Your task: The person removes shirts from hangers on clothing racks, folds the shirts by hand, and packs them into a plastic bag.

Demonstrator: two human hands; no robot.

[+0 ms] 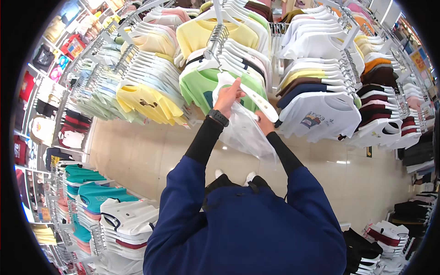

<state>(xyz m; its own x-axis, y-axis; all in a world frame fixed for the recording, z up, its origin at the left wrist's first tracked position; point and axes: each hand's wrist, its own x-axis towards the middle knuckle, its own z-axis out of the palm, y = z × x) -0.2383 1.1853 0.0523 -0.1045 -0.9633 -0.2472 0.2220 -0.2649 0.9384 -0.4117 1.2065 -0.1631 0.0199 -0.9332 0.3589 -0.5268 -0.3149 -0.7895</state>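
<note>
Clothes racks (218, 14) behind; white hanger (259, 99) pinched in left grip (225, 99), slanting toward right grip (264, 123) (hold unclear).

Left of centre: yellow printed shirt (151, 103) fronting a hanging row; right of centre, white shirt with printed motif (337, 110), orange garment (376, 65) beyond, toward upper right. Lower left: teal shirts (107, 196) above white dark-trimmed shirt (130, 214). Glossy beige floor (133, 146) across middle; black garments (360, 247) lower right.
</note>
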